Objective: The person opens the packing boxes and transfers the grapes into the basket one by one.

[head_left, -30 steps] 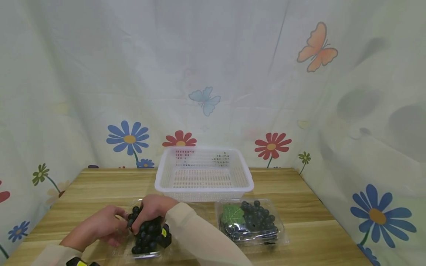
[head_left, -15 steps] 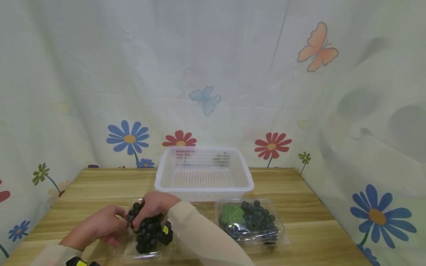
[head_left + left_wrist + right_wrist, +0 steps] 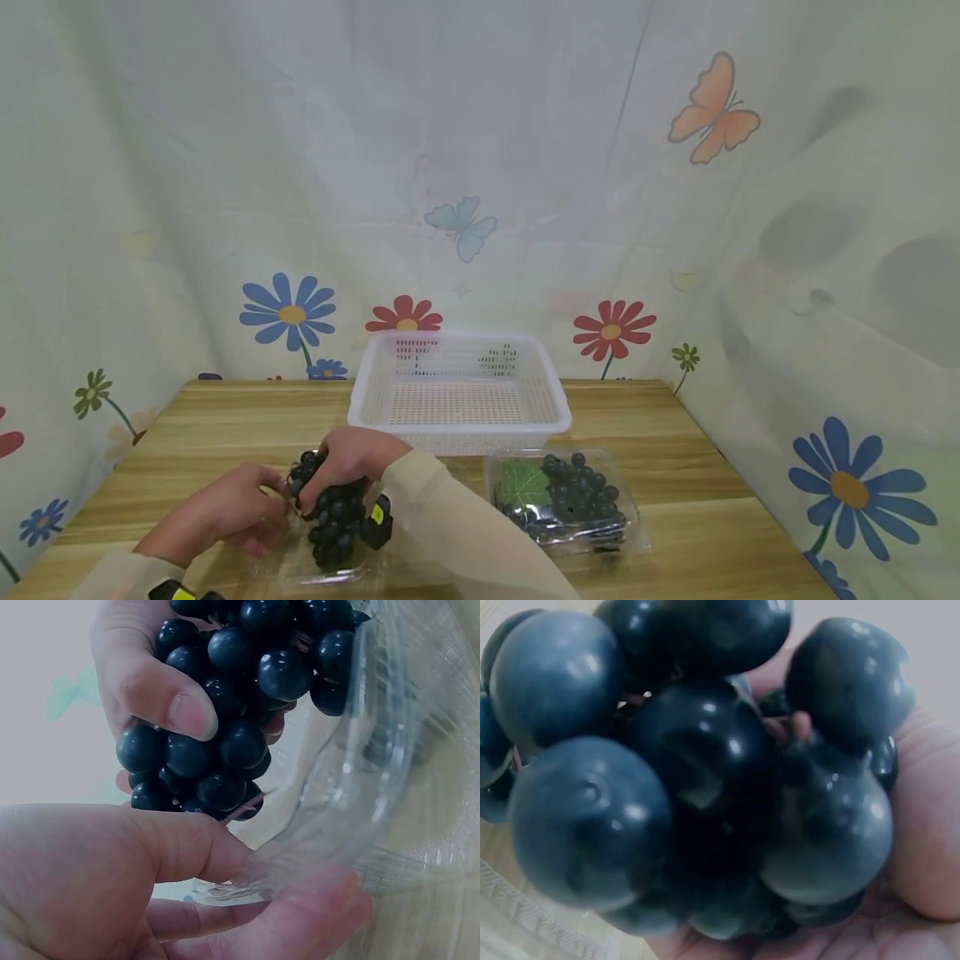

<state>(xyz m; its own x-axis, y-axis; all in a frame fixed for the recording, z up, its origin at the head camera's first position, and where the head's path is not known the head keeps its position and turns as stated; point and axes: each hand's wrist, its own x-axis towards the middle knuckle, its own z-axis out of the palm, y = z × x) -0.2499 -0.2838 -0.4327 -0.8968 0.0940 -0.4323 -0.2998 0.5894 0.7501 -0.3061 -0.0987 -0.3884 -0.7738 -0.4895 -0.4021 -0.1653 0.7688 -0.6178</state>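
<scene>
A bunch of dark grapes (image 3: 336, 525) is gripped by my right hand (image 3: 352, 460) just above a clear plastic clamshell box (image 3: 330, 577). In the left wrist view the right thumb presses across the grapes (image 3: 240, 656), and the right wrist view is filled by the grapes (image 3: 705, 765) against the palm. My left hand (image 3: 236, 508) pinches the edge of the box (image 3: 386, 735) between thumb and fingers, seen close in the left wrist view. Part of the box is hidden behind the grapes and the right hand.
A white perforated plastic basket (image 3: 459, 429) stands behind the hands on the wooden table (image 3: 255, 417). To the right sits another clear box (image 3: 630, 533) with grapes and a green leaf label (image 3: 523, 483). A flower-printed curtain (image 3: 480, 150) surrounds the table.
My right hand has lifted the grapes slightly, moving a little up and right in the head view. The left hand stays at the box edge.
</scene>
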